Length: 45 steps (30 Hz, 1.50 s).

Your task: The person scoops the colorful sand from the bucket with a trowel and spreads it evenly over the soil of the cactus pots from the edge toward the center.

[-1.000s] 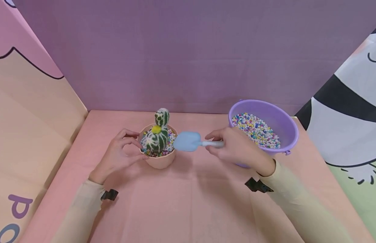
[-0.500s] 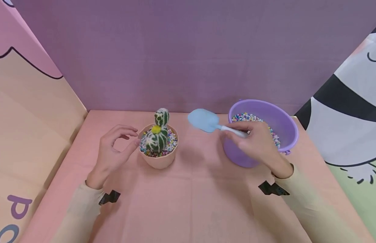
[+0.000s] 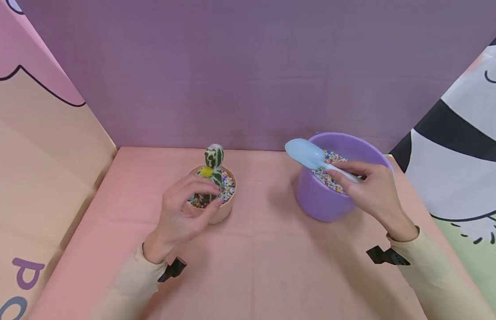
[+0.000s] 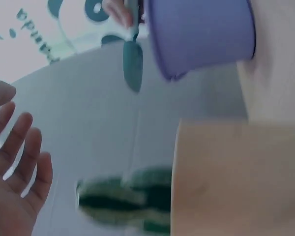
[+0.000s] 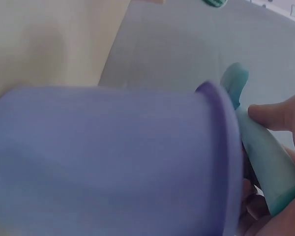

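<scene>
My right hand (image 3: pixel 376 189) grips the white handle of a light blue garden trowel (image 3: pixel 305 153). Its blade, pointing left, is over the left rim of a purple bucket (image 3: pixel 324 204) that holds small multicoloured beads (image 3: pixel 332 180). On the left, a toy cactus (image 3: pixel 214 156) with a yellow flower stands in a peach pot (image 3: pixel 223 214) filled with similar beads. My left hand (image 3: pixel 181 213) hovers in front of the pot, covering part of cactus and pot in the head view. In the left wrist view its fingers (image 4: pixel 24 152) are relaxed, holding nothing, above the cactus top.
A pink cloth covers the table (image 3: pixel 248 266), and a purple backdrop (image 3: pixel 248 80) rises behind it. Printed panels flank both sides, with a panda print (image 3: pixel 464 173) at the right. Bucket and pot stand apart near the back edge.
My right hand has carried the trowel from beside the pot rightward to over the bucket. The left hand drew back left from the pot, then moved right in front of it.
</scene>
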Available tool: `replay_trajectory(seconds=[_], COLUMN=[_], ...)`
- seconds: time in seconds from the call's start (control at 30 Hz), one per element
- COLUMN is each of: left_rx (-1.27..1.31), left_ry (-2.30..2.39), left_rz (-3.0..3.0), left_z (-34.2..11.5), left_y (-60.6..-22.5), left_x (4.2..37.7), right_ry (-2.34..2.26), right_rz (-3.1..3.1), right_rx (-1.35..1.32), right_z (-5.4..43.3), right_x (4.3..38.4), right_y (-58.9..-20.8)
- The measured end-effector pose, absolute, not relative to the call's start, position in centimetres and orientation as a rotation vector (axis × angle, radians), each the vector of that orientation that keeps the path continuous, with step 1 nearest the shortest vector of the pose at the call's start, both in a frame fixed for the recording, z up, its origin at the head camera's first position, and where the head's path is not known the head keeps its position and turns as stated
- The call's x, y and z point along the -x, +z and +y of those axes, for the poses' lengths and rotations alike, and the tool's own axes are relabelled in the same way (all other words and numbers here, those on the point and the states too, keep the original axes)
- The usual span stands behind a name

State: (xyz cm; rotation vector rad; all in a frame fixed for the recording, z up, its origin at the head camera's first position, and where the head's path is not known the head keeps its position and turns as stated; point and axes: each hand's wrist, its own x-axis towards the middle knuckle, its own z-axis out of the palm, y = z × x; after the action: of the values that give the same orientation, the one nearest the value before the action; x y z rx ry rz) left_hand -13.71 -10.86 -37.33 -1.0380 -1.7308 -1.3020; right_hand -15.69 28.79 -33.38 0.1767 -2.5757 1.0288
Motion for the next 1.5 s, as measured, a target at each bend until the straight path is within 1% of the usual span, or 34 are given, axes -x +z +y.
replay_trajectory(seconds=[0.23, 0.43, 0.6, 0.83, 1.07, 1.33, 1.5], left_rx=[1.248, 1.308, 1.252, 1.061, 0.919, 0.89, 0.885], left_ry=[-1.263, -1.215, -1.198, -1.294, -1.36, -1.348, -1.29], left_rz=[-1.717, -2.003, -2.224, -2.369, -2.466, -2.487, -2.493], left_z=[-7.0, -3.5, -1.7, 0.5, 2.1, 3.8, 4.9], left_y=[-38.3, -40.1, -40.6, -40.9, -41.8, -41.5, -40.7], left_x=[13.5, 13.5, 14.6, 16.9, 18.5, 19.6, 20.3], right_ry=[1.006, 0.907, 0.831, 0.692, 0.603, 0.407, 0.271], right_rz=[-2.548, -2.616, -2.679, -2.769, -2.92, -3.073, -3.104], right_rx=[-0.114, -0.033, -0.019, -0.027, -0.055, -0.077, -0.107], right_z=[30.6, 32.2, 33.5, 35.3, 35.7, 36.3, 36.1], right_x=[15.7, 15.5, 15.2, 15.5, 15.3, 16.1, 16.8], right_y=[-33.8, -33.2, -33.0, -32.6, -31.6, -28.4, -27.9])
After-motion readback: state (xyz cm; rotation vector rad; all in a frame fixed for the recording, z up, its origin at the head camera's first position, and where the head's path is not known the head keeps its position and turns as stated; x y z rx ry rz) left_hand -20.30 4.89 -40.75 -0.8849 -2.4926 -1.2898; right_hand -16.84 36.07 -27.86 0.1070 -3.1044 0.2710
